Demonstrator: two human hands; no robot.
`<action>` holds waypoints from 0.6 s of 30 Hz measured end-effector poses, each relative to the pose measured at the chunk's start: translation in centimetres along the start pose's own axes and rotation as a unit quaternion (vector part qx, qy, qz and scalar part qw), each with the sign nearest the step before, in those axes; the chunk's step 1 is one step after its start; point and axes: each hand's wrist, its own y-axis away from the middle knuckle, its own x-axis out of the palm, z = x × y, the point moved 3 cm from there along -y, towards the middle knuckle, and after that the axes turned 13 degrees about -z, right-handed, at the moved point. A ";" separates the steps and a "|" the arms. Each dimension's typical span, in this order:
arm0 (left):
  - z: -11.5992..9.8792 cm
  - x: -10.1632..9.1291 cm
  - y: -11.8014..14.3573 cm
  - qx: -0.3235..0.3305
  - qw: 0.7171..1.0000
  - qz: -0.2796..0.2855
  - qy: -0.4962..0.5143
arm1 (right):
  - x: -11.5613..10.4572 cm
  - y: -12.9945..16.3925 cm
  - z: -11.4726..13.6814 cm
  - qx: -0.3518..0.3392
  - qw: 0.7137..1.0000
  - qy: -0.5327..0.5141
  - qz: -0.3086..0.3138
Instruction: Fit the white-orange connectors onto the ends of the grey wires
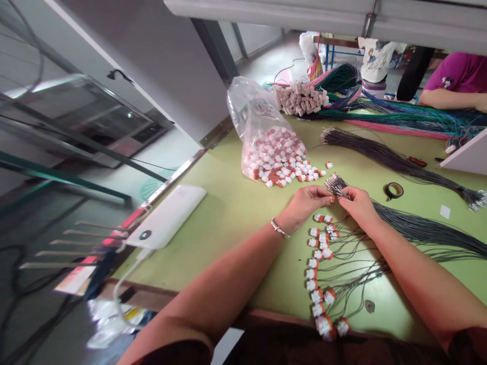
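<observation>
Two hands meet over the green table [236,213]: the left hand [304,203] pinches a small red-and-white connector [332,199], while the right hand [355,203] grips a dark wire [384,210] at its tip. Best practice, judged here: align tip squarely, hold connector steady, press straight. Finished connectors [319,274] lie just below.
</observation>
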 end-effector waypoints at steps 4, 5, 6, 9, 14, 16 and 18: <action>-0.1 0.0 0.0 0.000 1.000 -0.001 -0.003 | 0.1 0.0 0.1 -0.007 1.000 0.005 -0.013; -0.1 0.0 0.0 0.000 1.000 0.000 -0.003 | 0.1 0.1 0.1 -0.012 1.000 0.012 -0.017; -0.1 0.0 0.0 0.001 1.000 0.001 -0.004 | 0.1 0.1 0.1 -0.016 0.999 0.021 -0.019; 0.1 0.1 -0.1 0.004 1.000 0.003 -0.023 | 0.2 0.2 0.2 -0.033 0.998 0.042 -0.017; 0.5 0.3 -0.1 0.020 0.998 0.004 -0.064 | 0.3 0.1 -0.1 -0.049 0.997 0.063 -0.006; 0.3 0.2 0.0 0.033 0.996 0.008 -0.081 | 0.2 0.1 -0.1 -0.052 0.997 0.056 -0.002; -0.2 -0.1 0.1 0.042 0.990 0.024 -0.131 | 0.0 0.1 -0.1 -0.047 0.998 0.036 0.005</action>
